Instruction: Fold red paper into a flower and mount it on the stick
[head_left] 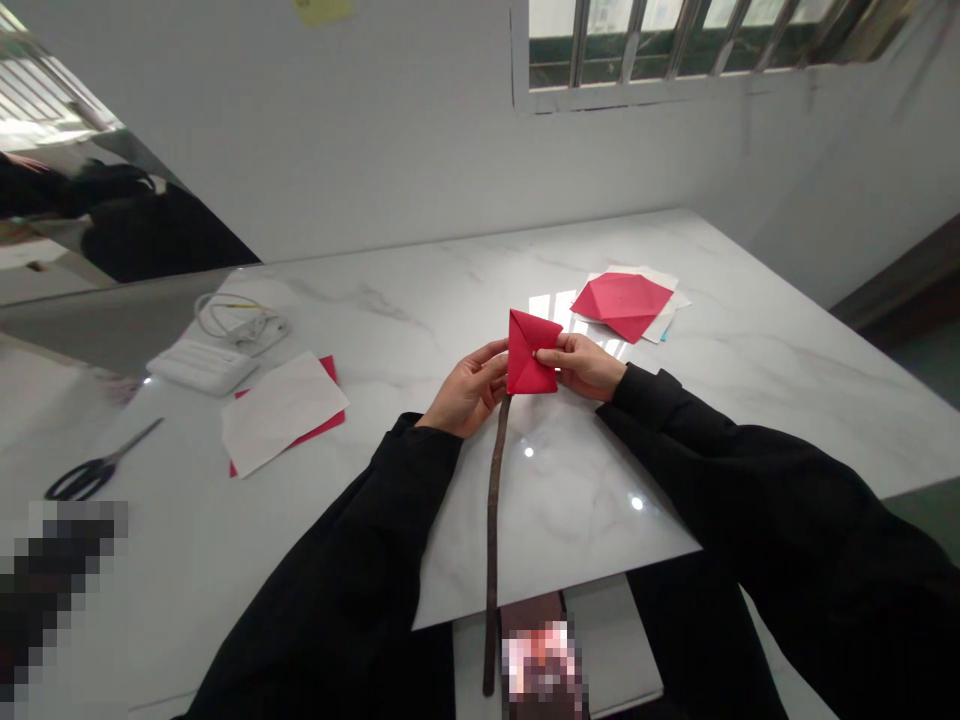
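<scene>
A folded red paper piece (531, 352) is held up above the white marble table (750, 400), between both hands. My left hand (469, 388) grips its left edge and lower corner with curled fingers. My right hand (581, 364) pinches its right side, thumb on the front face. A long thin dark stick (492, 540) runs down from the bottom of the paper toward my lap. Both sleeves are black.
Another folded red paper (622, 303) lies on white sheets at the back right. To the left are a white sheet over red paper (281, 410), black scissors (94, 472), a white box (201, 364) and a coiled white cable (240, 318).
</scene>
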